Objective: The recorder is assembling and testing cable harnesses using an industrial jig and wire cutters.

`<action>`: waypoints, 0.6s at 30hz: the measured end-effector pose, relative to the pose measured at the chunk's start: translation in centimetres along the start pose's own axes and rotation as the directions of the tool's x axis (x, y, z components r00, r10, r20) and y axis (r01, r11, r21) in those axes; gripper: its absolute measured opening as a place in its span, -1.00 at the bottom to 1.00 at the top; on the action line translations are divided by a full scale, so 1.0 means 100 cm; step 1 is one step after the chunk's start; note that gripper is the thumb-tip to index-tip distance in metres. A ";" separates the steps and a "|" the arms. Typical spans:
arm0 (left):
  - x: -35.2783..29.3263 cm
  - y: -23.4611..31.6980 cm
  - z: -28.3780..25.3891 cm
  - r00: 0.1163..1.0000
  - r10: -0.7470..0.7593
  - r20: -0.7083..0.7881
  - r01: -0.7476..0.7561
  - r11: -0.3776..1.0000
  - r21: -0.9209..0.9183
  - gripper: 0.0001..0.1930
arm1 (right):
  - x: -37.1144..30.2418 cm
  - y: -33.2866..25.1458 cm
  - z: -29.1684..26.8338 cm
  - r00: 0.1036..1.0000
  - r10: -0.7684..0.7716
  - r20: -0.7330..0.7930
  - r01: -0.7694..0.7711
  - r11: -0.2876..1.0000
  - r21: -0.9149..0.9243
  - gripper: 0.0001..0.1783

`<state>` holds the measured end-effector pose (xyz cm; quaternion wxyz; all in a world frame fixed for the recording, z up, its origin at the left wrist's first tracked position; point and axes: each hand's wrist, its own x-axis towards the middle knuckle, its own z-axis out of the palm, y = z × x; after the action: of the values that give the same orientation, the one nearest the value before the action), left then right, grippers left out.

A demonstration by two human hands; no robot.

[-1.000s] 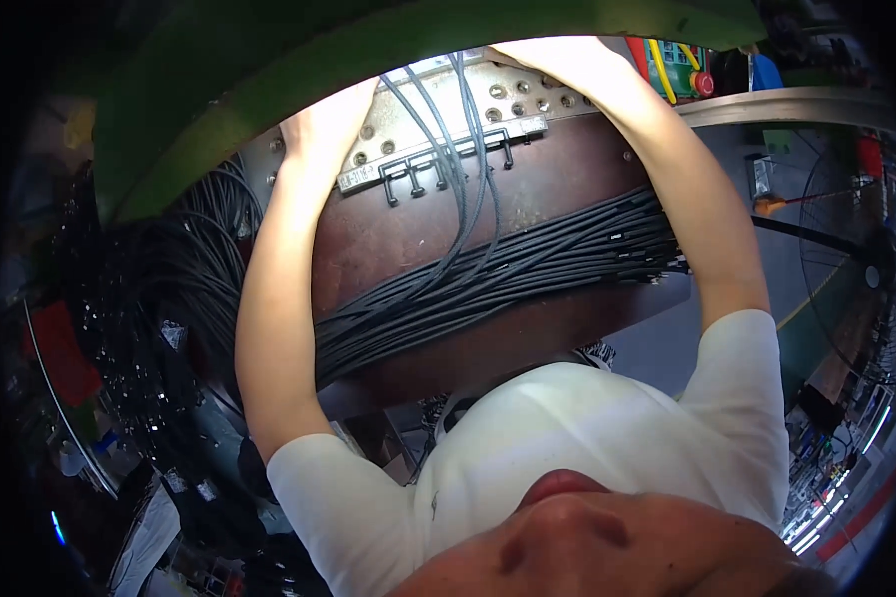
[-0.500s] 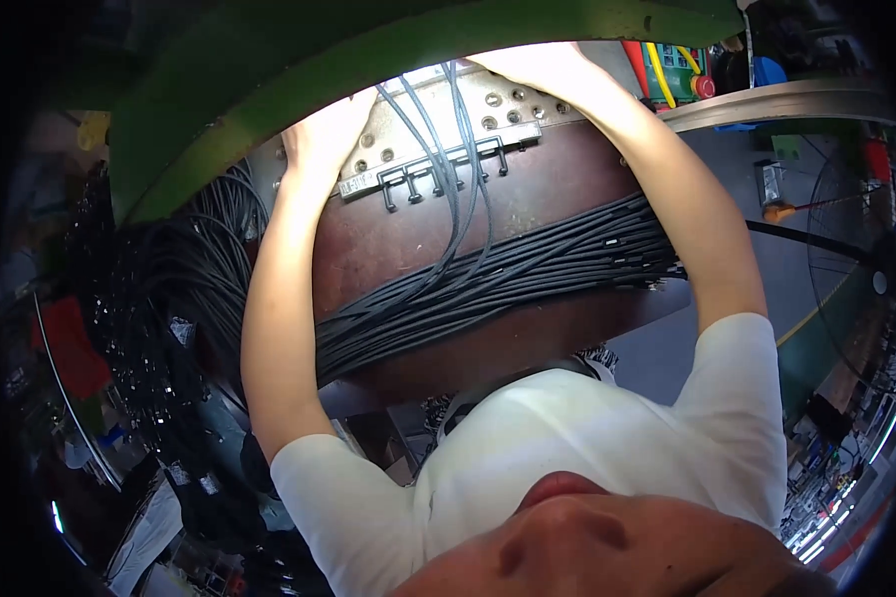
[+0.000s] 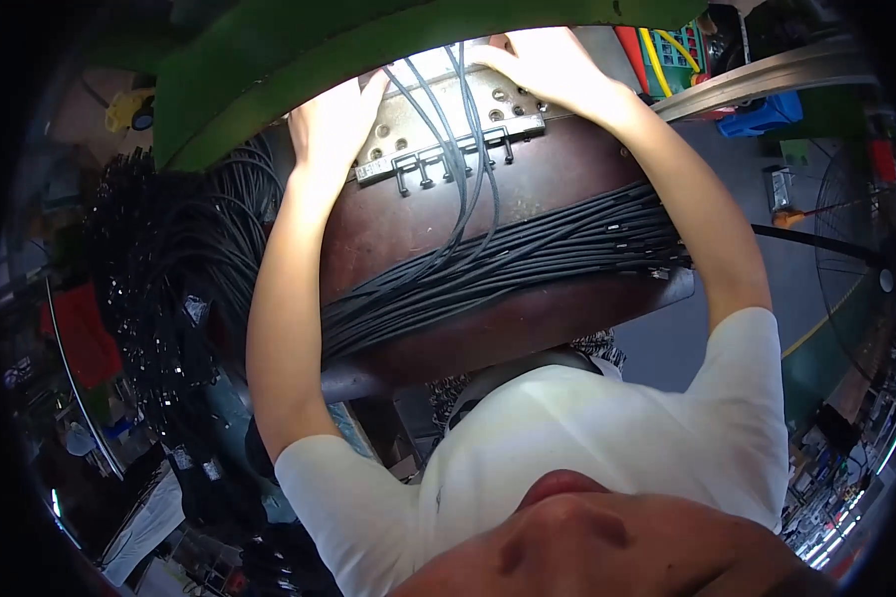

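Observation:
My left hand (image 3: 334, 117) reaches up to the left side of a brightly lit metal plate (image 3: 408, 124) with round holes. My right hand (image 3: 550, 72) is at the plate's right side, its thumb pointing inward. The fingertips of both hands are lost in glare and behind a green machine frame (image 3: 368, 62), so what they hold does not show. Several thin black cables (image 3: 460, 159) rise between the hands, passing over a metal bar (image 3: 376, 171) with black hooked prongs along the plate's front edge. Lower down they join a wide bundle of black cables (image 3: 508, 254) lying across a dark red-brown table (image 3: 388, 224).
More black cables (image 3: 209, 229) hang in a thick mass left of the table. At right are a curved metal rail (image 3: 757, 82), a blue object (image 3: 762, 114), a green crate (image 3: 675, 50) and a fan (image 3: 871, 269). The green frame arches low over the hands.
The view has shifted slightly, showing more of both hands below the green frame. The right thumb now shows, bent inward near the cables. The cable bundle lies as before.

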<state>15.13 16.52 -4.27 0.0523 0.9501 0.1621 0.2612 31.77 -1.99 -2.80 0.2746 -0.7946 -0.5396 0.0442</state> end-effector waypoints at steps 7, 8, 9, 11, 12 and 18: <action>-0.008 -0.015 -0.002 0.984 0.159 0.082 -0.166 0.982 0.092 -0.55 | -0.166 0.005 -0.061 0.926 -0.072 -0.370 0.120 0.987 0.110 -0.69; -0.001 -0.014 0.006 0.983 0.169 0.074 -0.173 0.984 0.050 -0.62 | -0.190 0.010 -0.065 0.894 0.109 -0.435 -0.017 0.978 0.210 -0.72; 0.001 -0.017 0.007 0.983 0.170 0.075 -0.174 0.984 0.048 -0.62 | -0.212 0.017 -0.063 0.832 0.285 -0.476 -0.130 0.934 0.331 -0.74; 0.005 -0.025 0.011 0.970 0.232 0.068 -0.238 0.964 0.114 -0.68 | -0.258 0.043 -0.062 0.725 0.487 -0.488 -0.326 0.866 0.379 -0.75; 0.007 -0.027 0.014 0.942 0.329 -0.061 -0.324 0.942 0.083 -0.72 | -0.275 0.058 -0.058 0.723 0.488 -0.489 -0.331 0.866 0.375 -0.75; 0.000 -0.022 0.020 0.997 0.047 -0.056 -0.061 0.952 -0.300 -0.67 | -0.369 0.088 0.010 0.699 0.658 -0.280 -0.558 0.747 0.362 -0.68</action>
<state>15.59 18.55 -6.42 0.1855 0.9286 0.0955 0.3069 23.43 -36.46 -16.28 0.4433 -0.8795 -0.1678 0.0415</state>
